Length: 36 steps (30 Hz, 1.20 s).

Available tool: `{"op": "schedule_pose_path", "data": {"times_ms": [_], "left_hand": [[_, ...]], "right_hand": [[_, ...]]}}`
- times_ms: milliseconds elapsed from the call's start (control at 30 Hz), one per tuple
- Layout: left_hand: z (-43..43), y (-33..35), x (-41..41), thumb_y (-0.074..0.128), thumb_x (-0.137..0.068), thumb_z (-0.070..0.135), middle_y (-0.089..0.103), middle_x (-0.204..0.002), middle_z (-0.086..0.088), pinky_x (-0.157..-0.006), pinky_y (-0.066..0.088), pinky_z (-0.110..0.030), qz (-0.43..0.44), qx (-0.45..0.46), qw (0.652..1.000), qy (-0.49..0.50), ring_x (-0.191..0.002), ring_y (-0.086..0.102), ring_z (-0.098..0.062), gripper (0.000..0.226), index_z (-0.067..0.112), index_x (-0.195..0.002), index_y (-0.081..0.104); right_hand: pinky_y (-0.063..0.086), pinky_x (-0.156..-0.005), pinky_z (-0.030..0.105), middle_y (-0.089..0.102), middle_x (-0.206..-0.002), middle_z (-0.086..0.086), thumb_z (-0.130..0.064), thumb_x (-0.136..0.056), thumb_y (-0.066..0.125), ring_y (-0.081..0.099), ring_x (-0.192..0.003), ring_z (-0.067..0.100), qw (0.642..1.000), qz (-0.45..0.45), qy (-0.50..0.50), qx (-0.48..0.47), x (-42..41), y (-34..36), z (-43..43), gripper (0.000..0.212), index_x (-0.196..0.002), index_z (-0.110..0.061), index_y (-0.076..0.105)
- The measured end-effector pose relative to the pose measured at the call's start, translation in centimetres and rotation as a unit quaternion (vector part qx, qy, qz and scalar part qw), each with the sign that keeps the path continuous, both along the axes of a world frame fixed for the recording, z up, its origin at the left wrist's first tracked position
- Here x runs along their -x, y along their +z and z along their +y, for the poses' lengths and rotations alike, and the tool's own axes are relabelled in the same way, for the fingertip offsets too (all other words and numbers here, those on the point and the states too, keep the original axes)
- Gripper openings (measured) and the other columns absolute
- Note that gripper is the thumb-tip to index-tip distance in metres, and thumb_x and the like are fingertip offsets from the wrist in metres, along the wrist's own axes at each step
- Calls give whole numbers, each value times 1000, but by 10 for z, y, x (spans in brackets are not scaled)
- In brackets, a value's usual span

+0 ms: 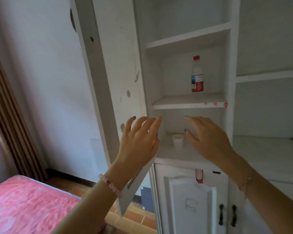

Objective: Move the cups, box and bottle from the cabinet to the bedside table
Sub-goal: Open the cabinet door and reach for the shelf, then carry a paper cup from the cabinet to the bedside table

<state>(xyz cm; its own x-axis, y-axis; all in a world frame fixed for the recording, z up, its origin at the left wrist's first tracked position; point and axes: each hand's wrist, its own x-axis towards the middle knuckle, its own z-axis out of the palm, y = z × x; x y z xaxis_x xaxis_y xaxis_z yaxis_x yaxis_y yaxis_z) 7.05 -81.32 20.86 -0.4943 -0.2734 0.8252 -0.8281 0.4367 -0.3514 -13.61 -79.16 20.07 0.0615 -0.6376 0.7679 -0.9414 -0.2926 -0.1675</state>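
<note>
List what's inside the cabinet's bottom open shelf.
One white cup stands on that shelf. The right hand covers its right side, the left hand its left edge; anything behind them is hidden.

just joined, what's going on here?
A person stands at an open white cabinet with both hands raised and spread, holding nothing. The right hand is closest to a small white cup on the lower shelf, and the left hand is in front of the open door. A red-capped bottle stands upright on the shelf above, untouched. No box is in view. Nothing is picked up yet.
</note>
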Motion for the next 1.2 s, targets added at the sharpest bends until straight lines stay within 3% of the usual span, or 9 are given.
{"op": "schedule_pose_path", "data": {"times_ms": [300,500,600,767,967,1200], "left_hand": [[-27,-34,94,39,-85,26,70,-94,-5,-84,49,-40,34,-82,996,10,-87,65,-25,42,11,-119,60],[-40,-71,139,38,-86,29,70,-98,-5,-81,49,-40,64,-151,986,15,-88,66,-24,43,11,-118,60],[-46,-90,150,38,-87,32,70,-98,-5,-81,50,-40,66,-179,981,21,-88,66,-24,43,10,-117,59],[-62,-117,158,50,-83,32,71,-99,-5,-83,51,-44,89,-220,971,39,-89,67,-26,40,11,-116,61],[-94,-147,157,50,-83,34,71,-98,-6,-83,52,-48,108,-271,955,55,-89,67,-27,42,12,-116,62],[-164,-165,143,63,-82,27,70,-97,-5,-79,51,-43,117,-278,953,39,-88,66,-26,39,11,-117,60]], "right_hand": [[43,-89,33,60,-122,4,-26,-90,53,53,-112,23,1000,7,-16,-10,79,-24,-17,40,-128,-14,51],[47,-87,35,63,-115,9,-28,-88,47,59,-105,27,998,23,-7,-53,114,-67,-35,40,-121,-7,56],[40,-95,32,58,-125,7,-27,-92,49,52,-115,23,995,21,-8,-93,126,-88,-44,40,-128,-10,50],[36,-100,31,52,-133,5,-31,-93,46,46,-122,21,991,3,-4,-133,137,-110,-60,45,-134,-12,44],[39,-99,32,52,-132,5,-31,-92,49,47,-122,21,987,3,-8,-159,134,-141,-91,46,-133,-12,44],[47,-89,36,61,-120,10,-23,-88,54,56,-110,27,990,9,-24,-140,121,-153,-164,40,-123,-6,54]]}}
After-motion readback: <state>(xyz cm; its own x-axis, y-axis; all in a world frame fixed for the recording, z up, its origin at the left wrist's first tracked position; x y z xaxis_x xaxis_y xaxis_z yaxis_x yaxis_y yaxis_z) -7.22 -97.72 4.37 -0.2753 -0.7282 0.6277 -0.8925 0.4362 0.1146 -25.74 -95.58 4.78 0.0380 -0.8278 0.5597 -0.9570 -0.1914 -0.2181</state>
